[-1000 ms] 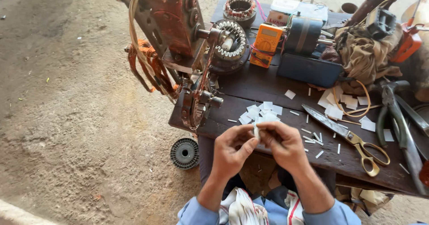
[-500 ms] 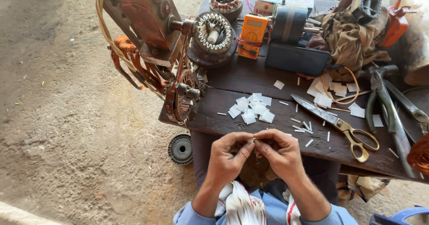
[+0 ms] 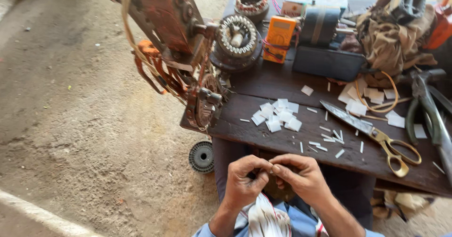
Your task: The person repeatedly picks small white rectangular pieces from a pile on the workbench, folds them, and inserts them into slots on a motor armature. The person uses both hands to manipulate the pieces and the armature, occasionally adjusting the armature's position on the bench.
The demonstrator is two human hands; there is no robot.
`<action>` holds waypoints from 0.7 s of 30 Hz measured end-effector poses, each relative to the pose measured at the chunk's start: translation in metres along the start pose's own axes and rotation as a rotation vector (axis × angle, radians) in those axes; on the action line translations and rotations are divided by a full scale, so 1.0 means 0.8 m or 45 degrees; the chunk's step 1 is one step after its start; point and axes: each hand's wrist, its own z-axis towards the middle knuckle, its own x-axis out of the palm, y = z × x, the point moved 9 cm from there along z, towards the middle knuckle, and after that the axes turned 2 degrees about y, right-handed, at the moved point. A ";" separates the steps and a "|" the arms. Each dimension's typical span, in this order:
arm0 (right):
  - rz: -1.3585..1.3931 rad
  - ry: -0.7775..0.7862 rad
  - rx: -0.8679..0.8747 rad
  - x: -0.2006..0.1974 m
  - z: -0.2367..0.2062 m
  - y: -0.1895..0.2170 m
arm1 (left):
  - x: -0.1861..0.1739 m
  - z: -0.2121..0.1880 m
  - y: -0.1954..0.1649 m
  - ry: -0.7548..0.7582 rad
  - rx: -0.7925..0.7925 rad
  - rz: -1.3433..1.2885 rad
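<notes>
My left hand and my right hand meet fingertip to fingertip just below the front edge of the dark wooden table. Both pinch something small between thumbs and fingers; it is hidden by the fingers. A pile of small white paper squares lies on the table just above my hands, with thin white strips scattered to its right.
Scissors with yellow handles lie right of the strips. A wound motor stator sits on a rusty winding machine at the table's left end. An orange multimeter, a dark box, rags and pliers lie behind. A small round rotor rests on the dirt floor.
My hands have dropped from over the table's front edge to below it, still pinched together. A thin white strip visible between the fingers earlier is now hidden.
</notes>
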 end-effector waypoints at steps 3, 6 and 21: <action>-0.062 -0.004 -0.091 -0.004 0.003 0.007 | 0.003 0.003 -0.002 -0.016 0.047 0.144; -0.202 0.005 -0.290 -0.006 -0.002 0.027 | 0.007 0.002 0.024 -0.058 -0.157 0.008; -0.563 0.073 -0.649 0.008 -0.012 0.072 | 0.016 0.006 0.021 0.026 -0.039 -0.001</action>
